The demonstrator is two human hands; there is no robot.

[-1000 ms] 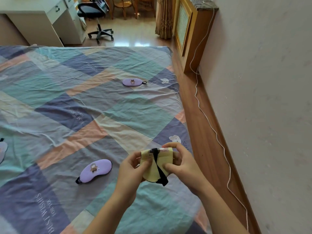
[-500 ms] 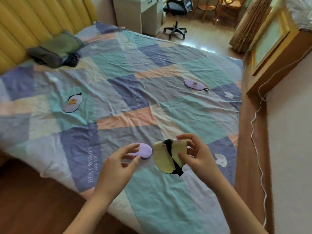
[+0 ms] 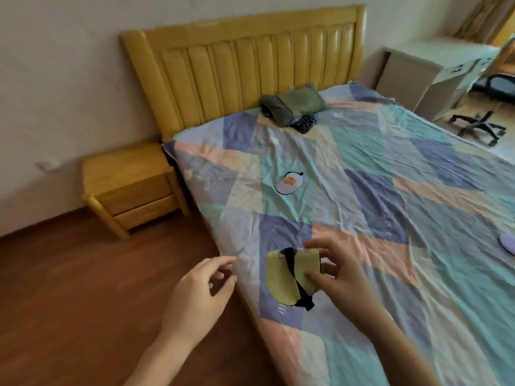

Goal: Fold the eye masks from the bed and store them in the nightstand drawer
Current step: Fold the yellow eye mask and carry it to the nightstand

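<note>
Bare floor (image 3: 83, 274) lies open toward the nightstand (image 3: 131, 185), whose drawers (image 3: 139, 196) sit closed.

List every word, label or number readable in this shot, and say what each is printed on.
"B": only the first letter or two of white print on the purple patch of the bedsheet reads; the folded yellow eye mask in the right hand covers the rest.
White print on the dark blue patch: too blurred to read.
White eye mask: an orange picture, no text.
Nightstand: no writing visible.
</note>
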